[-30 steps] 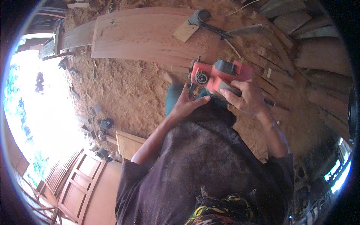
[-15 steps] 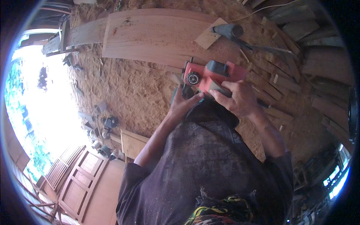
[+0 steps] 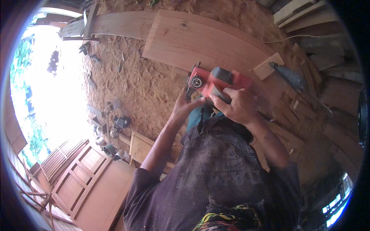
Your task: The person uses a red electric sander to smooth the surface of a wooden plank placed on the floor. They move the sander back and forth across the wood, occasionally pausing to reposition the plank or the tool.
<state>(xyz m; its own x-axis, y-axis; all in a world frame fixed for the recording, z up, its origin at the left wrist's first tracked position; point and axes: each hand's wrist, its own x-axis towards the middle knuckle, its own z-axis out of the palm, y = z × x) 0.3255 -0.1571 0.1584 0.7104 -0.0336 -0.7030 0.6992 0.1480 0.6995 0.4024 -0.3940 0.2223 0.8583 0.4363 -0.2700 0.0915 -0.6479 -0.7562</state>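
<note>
By edge of reddish wooden board (image 3: 200, 40), grips boxy red planer (image 3: 213, 81) with curled right hand (image 3: 241, 106); cannot tell hold of half-open left hand (image 3: 182, 109).

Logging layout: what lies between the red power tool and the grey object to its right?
The pale wood piece and a stretch of wide board, in the head view.

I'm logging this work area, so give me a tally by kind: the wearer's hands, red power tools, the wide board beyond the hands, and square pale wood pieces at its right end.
Hands: 2 (left hand, right hand)
Red power tool: 1
Wide board: 1
Square pale wood piece: 1
Total: 5
</note>
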